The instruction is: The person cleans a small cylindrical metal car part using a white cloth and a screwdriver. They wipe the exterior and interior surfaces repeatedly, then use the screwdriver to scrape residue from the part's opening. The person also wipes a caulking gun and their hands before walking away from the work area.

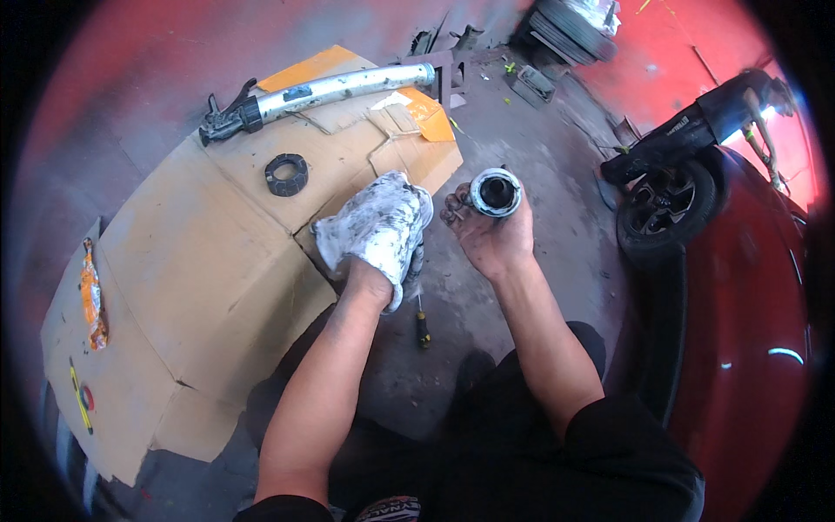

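Observation:
My left hand (416, 263) is wrapped in a white rag (374, 217) smeared with black grease; the cloth covers most of its fingers. To its right, my right hand (496, 248) grips a round metal tube (497, 193), held with its end up. That end has a pale rim around a dark hollow, and the tube's length is hidden below it. Grease blackens the right fingertips. Beyond the rag, a black notched ring (286, 175) lies on the cardboard (209, 252). Behind it rests a long silver tube (344, 91) with a black bracket at its left end.
A screwdriver (423, 331) lies on the floor below my hands. At left, the cardboard bears an orange wrapper (91, 296), a yellow pen-like tool (80, 396) and a red ring (87, 398). A red car (748, 322) stands at right, beside a wheel (665, 209) and another person (696, 126). Tires (565, 35) are stacked behind.

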